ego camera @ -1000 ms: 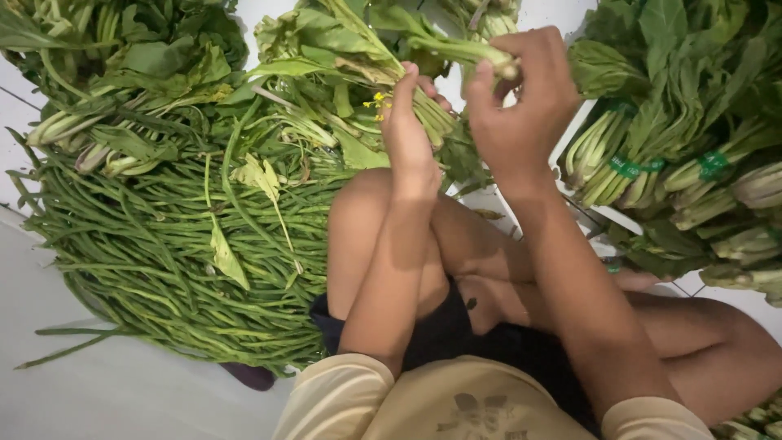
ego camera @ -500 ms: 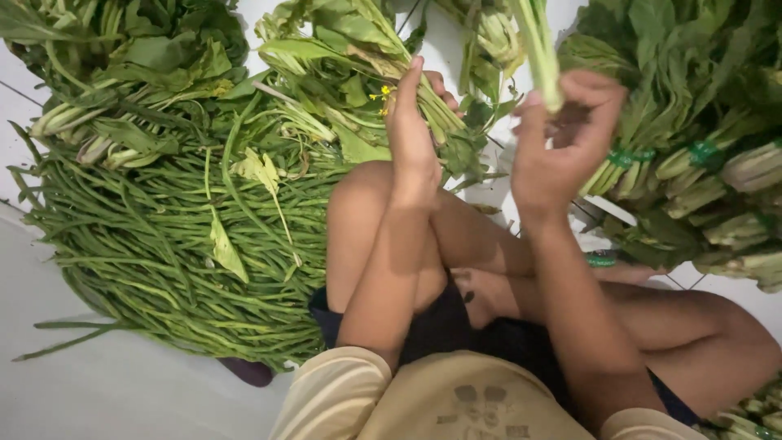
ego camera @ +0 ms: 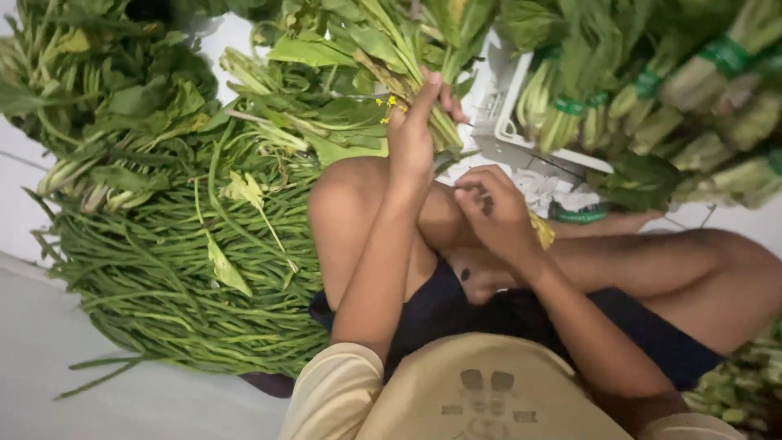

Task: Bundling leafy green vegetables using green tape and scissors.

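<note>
My left hand [ego camera: 415, 130] is raised above my bent knee and grips the stems of a bunch of leafy greens with small yellow flowers [ego camera: 383, 49]. My right hand [ego camera: 493, 208] hangs lower, just right of the left wrist, with its fingers curled inward; I cannot make out anything in it. Both forearms cross over my folded legs.
A big heap of long green beans [ego camera: 163, 269] lies on the left on the white floor [ego camera: 73, 399]. More loose greens [ego camera: 106, 106] are piled behind it. Bundles tied with green bands [ego camera: 668, 98] are stacked at the right, by a white crate [ego camera: 521, 138].
My right hand has let go of the stems it held up high and dropped toward my knee. The left hand keeps its hold on the bunch.
</note>
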